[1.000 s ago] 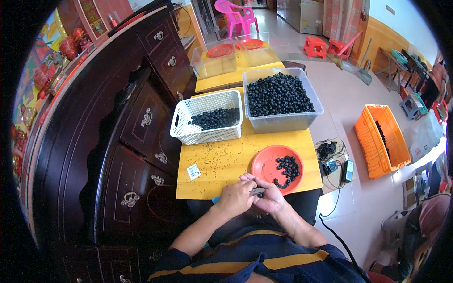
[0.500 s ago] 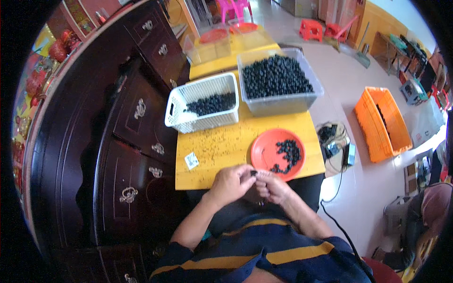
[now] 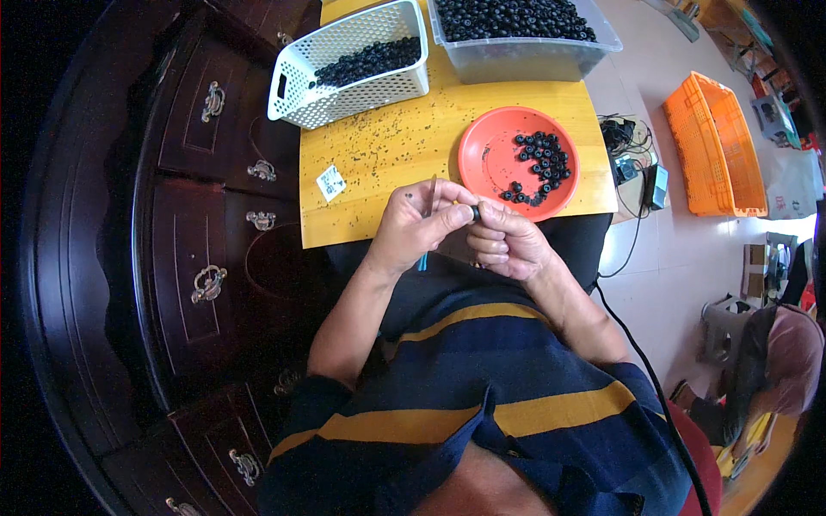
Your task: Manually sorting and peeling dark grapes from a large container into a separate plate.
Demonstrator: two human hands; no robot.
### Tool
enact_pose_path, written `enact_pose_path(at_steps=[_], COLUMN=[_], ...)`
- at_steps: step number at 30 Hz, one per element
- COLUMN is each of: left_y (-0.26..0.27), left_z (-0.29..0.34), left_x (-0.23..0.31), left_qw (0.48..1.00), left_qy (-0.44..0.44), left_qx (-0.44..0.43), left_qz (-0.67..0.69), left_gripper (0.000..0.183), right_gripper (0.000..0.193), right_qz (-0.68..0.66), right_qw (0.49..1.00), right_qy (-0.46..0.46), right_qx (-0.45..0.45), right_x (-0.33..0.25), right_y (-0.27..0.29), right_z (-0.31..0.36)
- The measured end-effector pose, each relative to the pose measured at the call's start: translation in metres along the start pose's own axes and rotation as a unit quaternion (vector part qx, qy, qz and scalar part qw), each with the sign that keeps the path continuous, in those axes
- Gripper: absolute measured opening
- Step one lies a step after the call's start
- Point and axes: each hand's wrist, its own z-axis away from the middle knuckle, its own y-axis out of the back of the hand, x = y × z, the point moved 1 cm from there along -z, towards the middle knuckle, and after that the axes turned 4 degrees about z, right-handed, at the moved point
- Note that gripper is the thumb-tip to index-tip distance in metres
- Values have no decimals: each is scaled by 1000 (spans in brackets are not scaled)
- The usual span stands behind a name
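Observation:
My two hands meet just past the table's near edge, beside the red plate [image 3: 482, 176]. Between their fingertips is a small round black part [image 3: 475, 212], partly covered by the fingers. My right hand [image 3: 514, 245] pinches it with curled fingers. My left hand [image 3: 404, 228] is closed, its thumb against the same part. Through the left hand runs a slim tool with a thin metallic end [image 3: 433, 196] and a blue lower end [image 3: 422, 261]; its exact kind cannot be made out. Several black ring-shaped parts [image 3: 551, 163] lie on the plate's right side.
Behind stand a white perforated basket [image 3: 361, 101] and a clear plastic bin [image 3: 533, 62], both holding black parts. Dark crumbs and a white paper slip [image 3: 330, 183] lie on the yellow table [image 3: 379, 193]. Left is a dark cabinet [image 3: 185, 284]; right, an orange crate [image 3: 718, 150] and a seated person [image 3: 787, 353].
The view has tilted downward, so table and containers sit higher in the picture. My hands remain together at the table's edge; the black part and slim tool now show more plainly.

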Motion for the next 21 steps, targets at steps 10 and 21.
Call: enact_pose_path(at_steps=[10,21], left_y=[0,-8], left_z=[2,-2], left_x=[13,16], left_qw=[931,824], left_qy=[-133,-183], left_qx=[30,10], left_qz=[-340,-537], left_gripper=[33,40], right_gripper=[15,7], right_qz=[-17,-5], right_qw=[1000,999], right_qy=[5,7], right_qx=[5,38], right_x=[-1,-3], right_y=[-1,0], right_z=[-3,0])
